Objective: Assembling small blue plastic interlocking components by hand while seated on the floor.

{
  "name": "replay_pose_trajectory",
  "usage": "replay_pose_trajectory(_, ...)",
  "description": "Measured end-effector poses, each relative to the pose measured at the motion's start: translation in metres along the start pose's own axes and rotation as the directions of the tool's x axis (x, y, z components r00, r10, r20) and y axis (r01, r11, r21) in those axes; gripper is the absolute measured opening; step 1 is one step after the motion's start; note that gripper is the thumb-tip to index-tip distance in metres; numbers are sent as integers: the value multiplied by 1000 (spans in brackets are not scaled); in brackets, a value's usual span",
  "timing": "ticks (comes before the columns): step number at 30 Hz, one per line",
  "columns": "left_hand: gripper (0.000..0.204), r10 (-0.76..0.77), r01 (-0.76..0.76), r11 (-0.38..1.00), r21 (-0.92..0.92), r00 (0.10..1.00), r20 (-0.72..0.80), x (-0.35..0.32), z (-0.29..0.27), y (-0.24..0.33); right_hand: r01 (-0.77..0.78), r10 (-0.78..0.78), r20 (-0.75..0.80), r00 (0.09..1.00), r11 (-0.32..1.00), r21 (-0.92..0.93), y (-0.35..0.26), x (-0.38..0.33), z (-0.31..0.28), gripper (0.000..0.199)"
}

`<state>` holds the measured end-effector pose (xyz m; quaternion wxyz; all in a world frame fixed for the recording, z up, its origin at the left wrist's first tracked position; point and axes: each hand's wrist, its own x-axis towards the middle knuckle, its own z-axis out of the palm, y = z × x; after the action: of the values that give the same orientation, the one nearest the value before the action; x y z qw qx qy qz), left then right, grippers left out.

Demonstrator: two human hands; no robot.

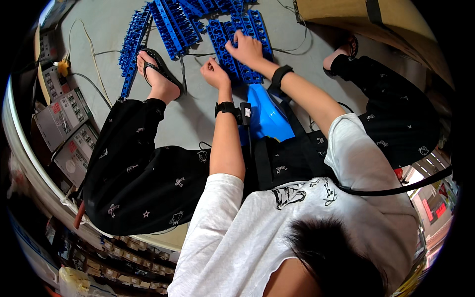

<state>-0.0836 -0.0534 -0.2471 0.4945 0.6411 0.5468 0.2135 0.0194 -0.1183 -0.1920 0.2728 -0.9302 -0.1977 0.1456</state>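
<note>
My right hand [247, 48] is over the blue plastic strips with rows of holes [250, 24], its fingers bent into a pinch. Whatever it grips, if anything, is too small to tell. Beside those strips, on their near left side, my left hand [216, 73] has its fingers curled in, and their contents are hidden. Black straps circle both wrists, and a small black device with a cable [246, 114] sits by the left one. A smooth bright blue plastic piece [269, 114] lies between my forearms and my lap.
More blue strips with spiky rows [173, 27] lie farther left on the grey surface [198, 114]. My sandalled foot [161, 81] rests beside them. A cardboard box [341, 15] stands far right. Grey boxes [62, 119] line the left edge, and thin cables cross the surface.
</note>
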Motion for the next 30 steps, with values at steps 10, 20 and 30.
replay_pose_trajectory(10,28,110,-108,994,21,990,-84,2,5,31,-281,315,-218,924,944,171,0,158,30,49)
replay_pose_trajectory(20,26,93,-93,996,4,993,-79,5,0,32,-437,386,206,899,820,370,1,183,49,47)
replay_pose_trajectory(30,30,82,-78,966,-247,997,5,12,23,50,-335,275,191,942,761,555,8,182,-15,31)
